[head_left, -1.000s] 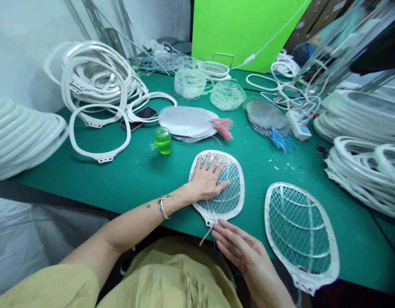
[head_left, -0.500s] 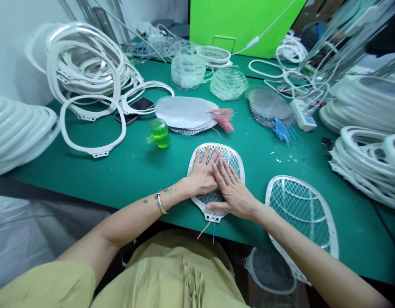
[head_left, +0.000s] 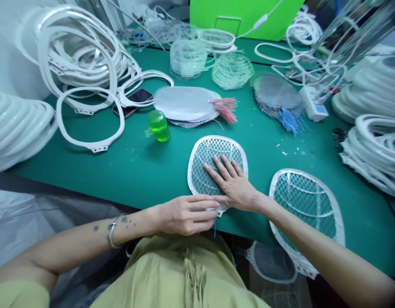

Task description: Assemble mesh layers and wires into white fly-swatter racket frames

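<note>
A white electric fly-swatter racket head [head_left: 200, 150], with mesh strung inside its rim, lies flat on the table's near edge. My right hand [head_left: 233, 184] rests on it, palm down with fingers spread over the mesh. At the narrow neck end my left hand [head_left: 189, 214] has its fingers across the small mounting tab [head_left: 222, 209], with the thumb hidden. A blue wire [head_left: 215, 229] hangs down from the tab. To the right lies a second racket head [head_left: 302, 209], partly under my right forearm.
White oval frames [head_left: 90, 143] pile up at the left, more frames [head_left: 373, 162] at the right. Behind lie mesh sheets with red wires [head_left: 184, 102], mesh sheets with blue wires [head_left: 277, 96], a green bottle [head_left: 158, 127], a phone [head_left: 138, 99] and clear ring stacks [head_left: 188, 60].
My left hand has left the mesh and moved down to the tab, covering the pink wire. My right hand stays on the mesh, its fingers spread wider. The view has shifted slightly.
</note>
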`<state>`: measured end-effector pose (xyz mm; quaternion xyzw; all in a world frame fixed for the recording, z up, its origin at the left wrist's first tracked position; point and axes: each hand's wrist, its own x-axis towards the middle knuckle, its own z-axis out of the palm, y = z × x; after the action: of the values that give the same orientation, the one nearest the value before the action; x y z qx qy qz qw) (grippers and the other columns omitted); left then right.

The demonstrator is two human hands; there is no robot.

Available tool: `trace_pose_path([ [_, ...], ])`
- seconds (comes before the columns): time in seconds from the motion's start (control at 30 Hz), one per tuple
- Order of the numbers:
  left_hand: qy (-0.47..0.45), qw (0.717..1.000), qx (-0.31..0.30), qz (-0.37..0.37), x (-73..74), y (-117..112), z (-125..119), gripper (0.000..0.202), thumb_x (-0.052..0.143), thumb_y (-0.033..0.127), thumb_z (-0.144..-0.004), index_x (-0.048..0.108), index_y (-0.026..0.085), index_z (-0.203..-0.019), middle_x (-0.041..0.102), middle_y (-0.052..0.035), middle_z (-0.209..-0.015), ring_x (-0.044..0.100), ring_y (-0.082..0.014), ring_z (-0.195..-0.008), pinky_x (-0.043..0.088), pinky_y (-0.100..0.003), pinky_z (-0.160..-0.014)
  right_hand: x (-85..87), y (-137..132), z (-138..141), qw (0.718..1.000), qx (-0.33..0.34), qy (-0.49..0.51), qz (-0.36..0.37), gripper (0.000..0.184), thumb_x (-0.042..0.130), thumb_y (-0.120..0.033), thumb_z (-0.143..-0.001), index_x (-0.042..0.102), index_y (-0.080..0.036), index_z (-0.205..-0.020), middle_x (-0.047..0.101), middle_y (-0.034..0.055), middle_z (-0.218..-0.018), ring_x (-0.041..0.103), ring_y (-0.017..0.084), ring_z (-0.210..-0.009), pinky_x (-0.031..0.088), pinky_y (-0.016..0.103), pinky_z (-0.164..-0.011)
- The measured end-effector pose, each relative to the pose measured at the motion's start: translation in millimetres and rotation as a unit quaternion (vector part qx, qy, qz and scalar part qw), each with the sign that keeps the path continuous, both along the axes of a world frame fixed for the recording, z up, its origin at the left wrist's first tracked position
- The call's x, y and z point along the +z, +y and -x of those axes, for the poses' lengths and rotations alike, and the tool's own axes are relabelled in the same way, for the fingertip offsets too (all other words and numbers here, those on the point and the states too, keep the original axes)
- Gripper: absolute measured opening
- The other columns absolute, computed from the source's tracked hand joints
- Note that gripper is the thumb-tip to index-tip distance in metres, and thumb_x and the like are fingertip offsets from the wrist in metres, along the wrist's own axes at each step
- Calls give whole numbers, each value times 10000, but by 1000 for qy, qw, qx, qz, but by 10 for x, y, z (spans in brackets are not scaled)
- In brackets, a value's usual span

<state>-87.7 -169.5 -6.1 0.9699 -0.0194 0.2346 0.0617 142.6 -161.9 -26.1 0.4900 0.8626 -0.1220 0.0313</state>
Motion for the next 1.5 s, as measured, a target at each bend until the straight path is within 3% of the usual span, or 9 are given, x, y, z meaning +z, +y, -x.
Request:
trace_pose_path([
  [0.1,-29,1000,-7,2,-109,-69,-33,173,536,138,-929,708,139,-915,734,-72,-1003,657,-191,-1055,458,-343,-1071,42,18,-3,1000,-3,4,27,947,297,-805,-803,19,-262,-1527,-112,87,-1573,-134,326,-1432,-7,531,-1146],
  [0.33,-56,995,26,78,-174,-217,9,175,534,123,-929,690,65,-983,731,-130,-1012,671,-209,-1024,529,-340,-985,158,91,-77,993,44,28,106,1182,483,-850,-676,-64,-228,-1520,-248,124,-1532,-203,405,-1388,-44,591,-1113],
  [0.57,-96,988,67,99,-187,-322,-39,161,532,112,-925,688,79,-949,740,-122,-957,692,-194,-974,556,-315,-924,140,65,-76,996,37,31,80,1182,524,-821,-675,-65,-241,-1519,-257,95,-1532,-169,420,-1394,-23,583,-1120],
  [0.83,-132,968,152,152,-281,-448,-129,80,595,128,-899,664,138,-937,756,-32,-904,697,-125,-925,518,-279,-970,128,47,-56,997,21,23,77,1181,523,-822,-670,-51,-243,-1524,-257,98,-1534,-161,410,-1405,-29,578,-1120],
  [1.03,-148,956,166,189,-307,-475,-109,97,570,116,-898,660,152,-900,756,-21,-889,700,-118,-926,518,-272,-963,128,45,-42,997,15,23,73,1187,537,-814,-663,-47,-246,-1527,-244,72,-1545,-146,406,-1413,-44,557,-1127],
  [1.2,-156,952,199,174,-292,-561,-218,134,550,86,-851,668,138,-888,750,-40,-829,710,-143,-847,544,-293,-920,89,38,-36,998,8,22,61,1224,602,-776,-631,-47,-256,-1529,-222,58,-1561,-124,394,-1424,-60,533,-1135],
  [1.27,-166,936,229,208,-248,-583,-269,129,552,93,-842,671,144,-837,739,-42,-775,712,-147,-779,561,-296,-876,75,32,-35,998,6,26,52,1240,615,-775,-611,-32,-253,-1532,-203,55,-1570,-113,392,-1428,-64,524,-1138],
  [1.4,-187,877,296,330,-212,-614,-316,149,576,128,-848,634,166,-716,703,-9,-657,704,-127,-687,572,-263,-818,55,21,-32,998,-4,31,46,1254,619,-786,-584,16,-235,-1536,-149,66,-1586,-98,386,-1434,-79,521,-1138],
  [1.5,-189,913,265,248,-282,-659,-296,147,538,77,-824,668,147,-822,742,-34,-769,720,-147,-792,556,-286,-887,47,19,-30,998,-4,34,44,1254,631,-776,-575,38,-233,-1536,-129,75,-1590,-101,378,-1436,-80,522,-1138],
])
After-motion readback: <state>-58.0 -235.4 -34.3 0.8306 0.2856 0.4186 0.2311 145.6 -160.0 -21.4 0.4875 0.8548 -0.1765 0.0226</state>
